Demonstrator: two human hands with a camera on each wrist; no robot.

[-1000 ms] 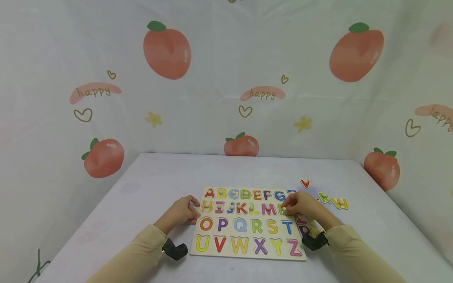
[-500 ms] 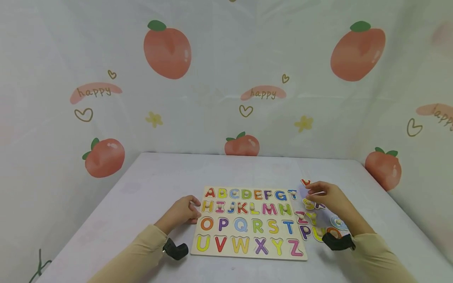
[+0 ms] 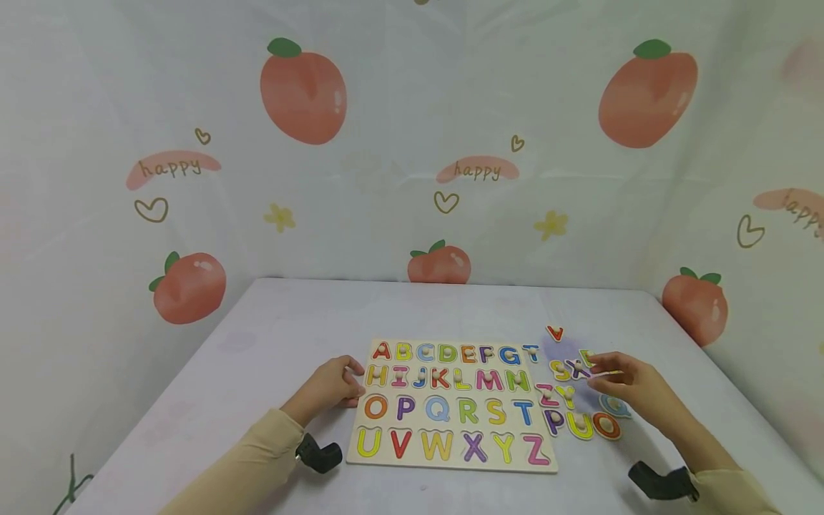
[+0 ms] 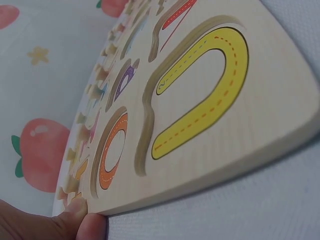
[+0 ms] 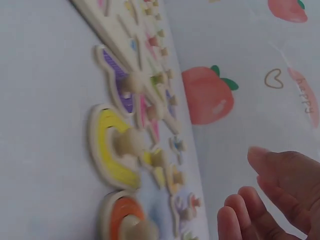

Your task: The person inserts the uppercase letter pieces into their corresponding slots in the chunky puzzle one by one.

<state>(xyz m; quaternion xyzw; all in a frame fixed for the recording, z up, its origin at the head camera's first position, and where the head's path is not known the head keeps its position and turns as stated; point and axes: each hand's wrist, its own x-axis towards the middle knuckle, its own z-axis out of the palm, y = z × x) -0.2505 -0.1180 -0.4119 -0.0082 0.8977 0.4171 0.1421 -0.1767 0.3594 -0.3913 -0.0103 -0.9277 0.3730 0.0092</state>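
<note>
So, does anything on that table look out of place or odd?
The blue T piece does: it lies at the far right corner of the letter board, in line with its top row, while the T slot in the third row has no piece. I can't tell whether it overlaps the edge. Nothing looks damaged.

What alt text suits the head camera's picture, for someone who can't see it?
A wooden alphabet board lies on a white table; a person's left hand touches its left edge, the right hand is near loose letters beside the right edge. Pegged letters fill the top two rows; lower slots are unfilled.
</note>
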